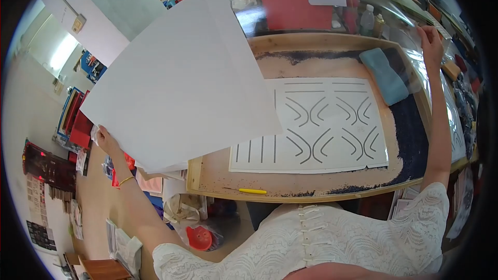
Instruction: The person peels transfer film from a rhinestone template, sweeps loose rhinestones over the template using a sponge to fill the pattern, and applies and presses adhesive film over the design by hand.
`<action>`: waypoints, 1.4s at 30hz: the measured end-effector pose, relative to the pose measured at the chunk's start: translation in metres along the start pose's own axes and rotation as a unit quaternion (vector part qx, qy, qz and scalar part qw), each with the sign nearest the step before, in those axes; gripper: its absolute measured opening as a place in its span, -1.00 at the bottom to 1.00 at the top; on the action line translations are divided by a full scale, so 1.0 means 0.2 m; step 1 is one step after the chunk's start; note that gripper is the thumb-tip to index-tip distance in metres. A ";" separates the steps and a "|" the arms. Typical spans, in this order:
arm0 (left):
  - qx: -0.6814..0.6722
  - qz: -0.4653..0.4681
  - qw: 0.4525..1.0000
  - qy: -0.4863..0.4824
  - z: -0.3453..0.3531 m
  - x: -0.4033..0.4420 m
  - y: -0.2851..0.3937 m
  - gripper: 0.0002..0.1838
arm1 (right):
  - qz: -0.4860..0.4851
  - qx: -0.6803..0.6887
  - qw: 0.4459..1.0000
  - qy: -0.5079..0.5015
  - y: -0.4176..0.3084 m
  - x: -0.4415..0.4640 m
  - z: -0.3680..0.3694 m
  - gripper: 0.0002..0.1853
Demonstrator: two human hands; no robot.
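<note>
A large white sheet is raised at the left, tilted, its right corner overlapping a printed sheet. My left hand is closed at its lower left edge, gripping it. The printed sheet, with black straight and curved lines, lies flat inside a shallow wooden-framed tray. Its left part is hidden by the white sheet. Beyond the tray's right side, my right hand is raised with thumb and fingers pinched, seemingly on the edge of a clear plastic film. Glare blurs the film's outline.
A blue-grey cloth lies at the tray's back right corner, beside dark residue. A yellow pen-like tool rests near the front edge. Bottles and a red sheet are behind; a red basket is below.
</note>
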State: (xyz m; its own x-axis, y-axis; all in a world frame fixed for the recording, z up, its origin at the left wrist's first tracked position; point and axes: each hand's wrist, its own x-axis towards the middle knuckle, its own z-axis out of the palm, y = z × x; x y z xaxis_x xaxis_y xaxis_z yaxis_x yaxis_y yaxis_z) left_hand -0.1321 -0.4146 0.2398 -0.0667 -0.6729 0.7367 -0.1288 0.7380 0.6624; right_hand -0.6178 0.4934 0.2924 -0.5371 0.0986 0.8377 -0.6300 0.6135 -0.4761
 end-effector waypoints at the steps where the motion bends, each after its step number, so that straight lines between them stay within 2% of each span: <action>1: 0.010 0.003 1.000 0.001 -0.01 0.00 -0.01 -0.47 | -0.003 -0.003 1.000 0.000 0.02 0.00 -0.02 -0.82; 3: 0.028 -0.003 1.000 -0.003 -0.06 0.02 -0.04 -0.48 | 0.022 -0.026 0.999 -0.016 0.03 0.02 -0.04 -0.82; 6: 0.059 -0.039 0.997 -0.025 -0.11 0.02 -0.12 -0.50 | -0.034 -0.002 0.999 0.020 0.00 0.01 -0.04 -0.80; 8: 0.091 -0.062 0.993 -0.033 -0.14 0.03 -0.17 -0.48 | -0.026 -0.012 1.000 -0.005 0.00 0.01 -0.05 -0.77; 11: 0.059 -0.072 0.995 -0.031 -0.15 0.02 -0.22 -0.53 | -0.040 -0.041 0.998 -0.027 0.01 0.00 -0.06 -0.74; 14: 0.039 -0.057 0.998 -0.011 -0.13 -0.07 -0.07 -0.62 | -0.082 -0.063 0.993 -0.062 0.00 0.00 -0.10 -0.71; 18: 0.081 -0.005 0.993 -0.088 -0.21 0.06 -0.20 -0.69 | -0.095 -0.026 0.985 -0.143 -0.09 0.01 -0.18 -0.67; 19: 0.087 0.019 0.989 -0.116 -0.21 0.11 -0.21 -0.69 | -0.140 0.011 0.980 -0.144 -0.10 0.01 -0.17 -0.63; 21: 0.125 0.038 0.979 -0.160 -0.22 0.19 -0.28 -0.67 | -0.087 -0.006 0.974 -0.211 -0.39 -0.07 -0.20 -0.58; 24: 0.228 0.043 0.953 -0.195 -0.21 0.26 -0.37 -0.67 | -0.015 -0.059 0.951 -0.303 -0.62 -0.14 -0.26 -0.41; 26: 0.302 0.066 0.929 -0.206 -0.15 0.28 -0.37 -0.70 | 0.006 -0.109 0.935 -0.337 -0.70 -0.16 -0.30 -0.37; 28: 0.388 0.072 0.876 -0.279 -0.09 0.40 -0.59 -0.61 | 0.033 -0.134 0.922 -0.361 -0.72 -0.17 -0.33 -0.32; 29: 0.425 0.078 0.845 -0.314 -0.05 0.46 -0.71 -0.57 | 0.018 -0.137 0.928 -0.346 -0.74 -0.17 -0.33 -0.32; 32: 0.640 0.112 0.697 -0.303 0.22 0.03 -0.26 -0.23 | 0.021 -0.155 0.910 -0.384 -0.77 -0.10 -0.35 -0.26; 34: 0.643 0.086 0.700 -0.297 0.35 -0.11 -0.33 0.11 | -0.087 -0.157 0.895 -0.408 -0.90 -0.05 -0.33 -0.16; 35: 0.648 0.115 0.692 -0.296 0.37 -0.17 -0.34 0.14 | -0.202 -0.155 0.880 -0.400 -1.13 -0.05 -0.26 -0.08; 37: 0.654 0.173 0.675 -0.294 0.45 -0.35 -0.29 0.21 | -0.213 -0.169 0.875 -0.400 -1.18 -0.06 -0.25 -0.07; 40: 0.633 0.131 0.682 -0.342 0.64 -0.44 0.07 0.13 | -0.231 -0.174 0.872 -0.394 -1.22 -0.06 -0.23 -0.04; 42: 0.374 0.229 0.832 -0.340 0.78 -0.54 0.06 0.04 | -0.236 -0.172 0.873 -0.392 -1.22 -0.06 -0.22 -0.02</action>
State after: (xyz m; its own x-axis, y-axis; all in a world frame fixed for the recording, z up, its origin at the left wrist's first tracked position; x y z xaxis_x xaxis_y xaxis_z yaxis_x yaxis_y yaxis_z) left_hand -0.2797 -0.3415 0.1467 -0.7900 -0.3910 0.4723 -0.4989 0.8577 -0.1244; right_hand -0.4319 0.3769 0.4106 -0.5665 -0.7120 0.4150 -0.7518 0.6527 0.0935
